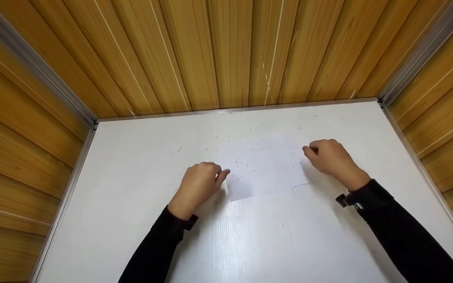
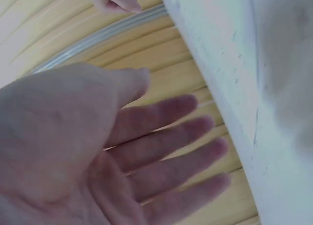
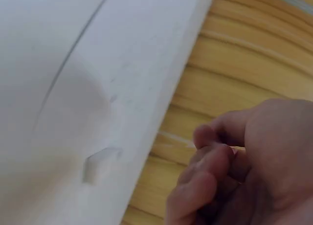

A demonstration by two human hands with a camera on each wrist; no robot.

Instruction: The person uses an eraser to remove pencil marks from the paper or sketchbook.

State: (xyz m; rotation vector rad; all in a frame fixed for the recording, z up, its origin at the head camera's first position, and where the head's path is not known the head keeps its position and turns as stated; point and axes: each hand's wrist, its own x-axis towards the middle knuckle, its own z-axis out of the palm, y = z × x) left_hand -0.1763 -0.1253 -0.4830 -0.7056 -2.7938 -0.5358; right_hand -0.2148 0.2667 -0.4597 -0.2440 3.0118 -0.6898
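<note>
A white sheet of paper point(image 1: 266, 165) lies flat on the white table, with small dark specks scattered on and around it. My left hand point(image 1: 201, 182) hovers at the paper's left side. In the left wrist view, the fingers point(image 2: 171, 151) of that hand are spread and nearly straight, and nothing is in the palm. Beside the paper's right edge, my right hand point(image 1: 332, 159) is raised above the table. Its fingers point(image 3: 200, 186) are loosely curled in the right wrist view, and I see nothing held in them.
The white tabletop point(image 1: 140, 177) meets a wood-patterned wall point(image 1: 230, 59) at the back. Similar panels rise at the left point(image 1: 18, 137) and right point(image 1: 442, 118), with grey metal strips at the corners. A black device point(image 1: 344, 200) is strapped at the right wrist.
</note>
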